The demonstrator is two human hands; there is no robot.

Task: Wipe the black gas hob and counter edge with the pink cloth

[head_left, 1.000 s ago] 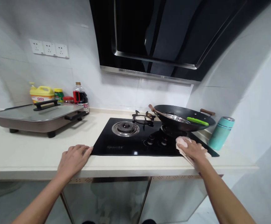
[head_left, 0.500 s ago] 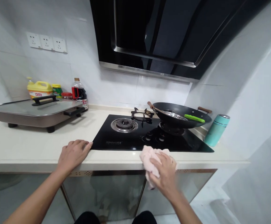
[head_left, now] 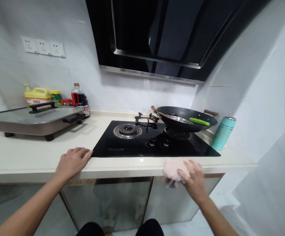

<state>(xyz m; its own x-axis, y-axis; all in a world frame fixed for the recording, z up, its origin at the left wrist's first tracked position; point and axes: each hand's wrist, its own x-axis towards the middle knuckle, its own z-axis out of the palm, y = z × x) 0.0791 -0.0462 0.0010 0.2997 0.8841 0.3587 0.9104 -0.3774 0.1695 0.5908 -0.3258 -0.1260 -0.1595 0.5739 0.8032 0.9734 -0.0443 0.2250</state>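
My right hand [head_left: 195, 178] is closed on a pale pink cloth [head_left: 175, 169], pressed on the front edge of the cream countertop [head_left: 130, 163]. Part of the cloth hangs over that edge, slightly blurred. My left hand [head_left: 73, 162] lies flat on the counter, fingers stretched out, its tips by the front left corner of the black gas stove [head_left: 130, 149]. On the stove, a black wok [head_left: 188, 126] with wooden handles rests over the right burner; a metal piece and a green-handled tool [head_left: 199, 122] lie in it. The left burner [head_left: 127, 131] is bare.
A loose pot support [head_left: 146, 120] sits at the stove's back. Right of the stove stands a turquoise flask [head_left: 223, 133]. To the left is a lidded electric pan [head_left: 36, 126], with a yellow jug [head_left: 38, 95] and a dark sauce bottle [head_left: 80, 100] behind. The range hood [head_left: 147, 39] overhangs.
My right hand has slid the cloth rightward along the counter's front, away from the stove's edge. My left hand stays at the stove corner. The view has shifted slightly.
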